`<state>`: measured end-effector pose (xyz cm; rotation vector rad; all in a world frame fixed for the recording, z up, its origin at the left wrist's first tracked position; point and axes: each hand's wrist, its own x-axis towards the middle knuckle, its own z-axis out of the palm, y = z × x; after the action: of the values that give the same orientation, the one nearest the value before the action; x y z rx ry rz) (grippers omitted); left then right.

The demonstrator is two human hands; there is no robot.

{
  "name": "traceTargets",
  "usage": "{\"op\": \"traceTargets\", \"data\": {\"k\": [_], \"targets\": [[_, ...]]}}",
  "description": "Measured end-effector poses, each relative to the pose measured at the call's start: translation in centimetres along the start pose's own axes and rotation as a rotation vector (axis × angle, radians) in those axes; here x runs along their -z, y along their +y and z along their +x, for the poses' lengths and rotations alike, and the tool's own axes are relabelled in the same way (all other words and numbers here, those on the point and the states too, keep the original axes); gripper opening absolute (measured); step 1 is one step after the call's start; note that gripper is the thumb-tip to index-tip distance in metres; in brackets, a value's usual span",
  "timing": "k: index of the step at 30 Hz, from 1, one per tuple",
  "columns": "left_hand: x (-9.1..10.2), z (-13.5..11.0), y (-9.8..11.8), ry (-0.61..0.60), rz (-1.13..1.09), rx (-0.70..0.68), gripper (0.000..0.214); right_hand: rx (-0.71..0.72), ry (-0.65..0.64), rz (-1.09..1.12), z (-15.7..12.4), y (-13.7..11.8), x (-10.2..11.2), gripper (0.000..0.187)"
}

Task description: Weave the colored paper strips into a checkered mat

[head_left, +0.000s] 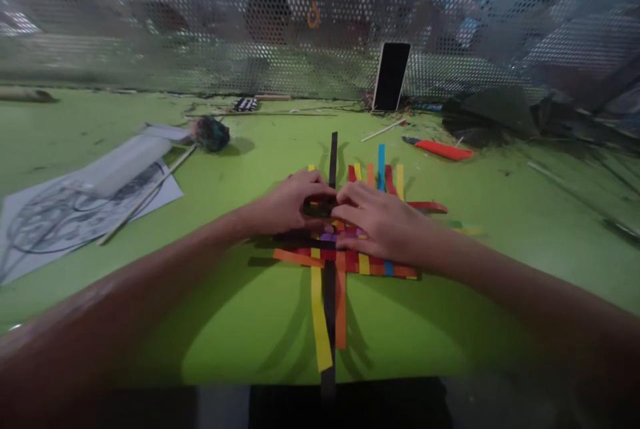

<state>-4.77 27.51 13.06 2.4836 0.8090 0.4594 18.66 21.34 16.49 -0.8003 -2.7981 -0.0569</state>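
Woven paper strips (353, 262) in red, orange, yellow, blue, purple and black lie on the green table in front of me. My left hand (303, 202) is over the weave's left side, its thumb and fingers curled around a dark paper strip (320, 209). From the right, my right hand (383, 222) rests over the weave with bent fingers, its fingertips meeting the left ones at that strip. A long black strip (330, 309) runs lengthwise under the hands and past the table's front edge. Loose ends of a yellow strip (317, 309) and an orange strip (341, 309) point towards me.
A phone (393, 76) leans upright against the perforated metal screen (200, 22). A red-handled cutter (443, 148) lies at right. To the left are a printed sheet (165, 182), a thin stick (145, 199) and a dark fuzzy ball (211, 134). Dark leafy material (495, 112) sits back right.
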Motion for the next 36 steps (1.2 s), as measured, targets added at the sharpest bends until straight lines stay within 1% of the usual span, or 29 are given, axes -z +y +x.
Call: {"op": "traceTargets", "data": {"k": [3,5,7,9,10,13,15,19,22,25,27,29,31,33,36], "targets": [[-0.1,0.0,-0.2,0.004,0.012,0.013,0.051,0.029,-0.026,-0.176,0.2,-0.4,-0.8,0.021],[-0.1,0.1,-0.1,-0.001,0.014,0.016,0.055,0.058,-0.021,-0.245,0.2,-0.5,-1.4,0.025],[0.0,0.1,0.0,-0.001,0.015,0.001,0.059,0.065,0.029,-0.267,0.0,-0.5,-1.7,0.028],[0.1,0.1,0.2,-0.001,0.022,-0.016,0.062,0.05,0.094,-0.223,-0.3,-0.6,-1.8,0.029],[0.2,0.1,0.2,-0.002,0.027,-0.021,0.061,0.024,0.116,-0.166,-0.6,-0.8,-1.8,0.028],[0.3,0.1,0.3,-0.014,0.043,-0.023,0.054,-0.073,0.153,0.088,-1.2,-1.4,-1.2,0.025],[0.3,0.1,0.2,-0.023,0.049,-0.017,0.051,-0.123,0.161,0.207,-1.6,-1.9,-0.8,0.023],[0.4,0.4,0.1,-0.038,0.089,-0.012,0.048,-0.127,0.214,0.285,-1.8,-2.2,-0.8,0.018],[0.7,0.5,0.3,-0.062,0.146,-0.073,0.043,-0.126,0.258,0.221,-1.6,-2.1,-1.2,0.018],[1.1,0.5,0.8,-0.083,0.194,-0.126,0.035,-0.172,0.2,0.13,-1.5,-2.1,-1.4,0.025],[1.3,0.5,1.3,-0.1,0.233,-0.131,0.029,-0.165,0.133,0.15,-1.6,-1.9,-1.4,0.037],[1.4,0.4,1.7,-0.114,0.277,-0.149,0.031,-0.132,0.066,0.201,-1.6,-1.5,-1.4,0.043],[1.5,0.4,2.0,-0.122,0.31,-0.19,0.034,-0.104,0.045,0.244,-1.6,-0.8,-1.6,0.033],[1.5,0.6,2.1,-0.119,0.314,-0.24,0.031,-0.082,0.069,0.269,-1.5,0.0,-1.8,0.02],[1.5,0.8,2.2,-0.086,0.307,-0.284,0.02,-0.063,0.098,0.257,-1.2,0.9,-1.9,0.018]]}}
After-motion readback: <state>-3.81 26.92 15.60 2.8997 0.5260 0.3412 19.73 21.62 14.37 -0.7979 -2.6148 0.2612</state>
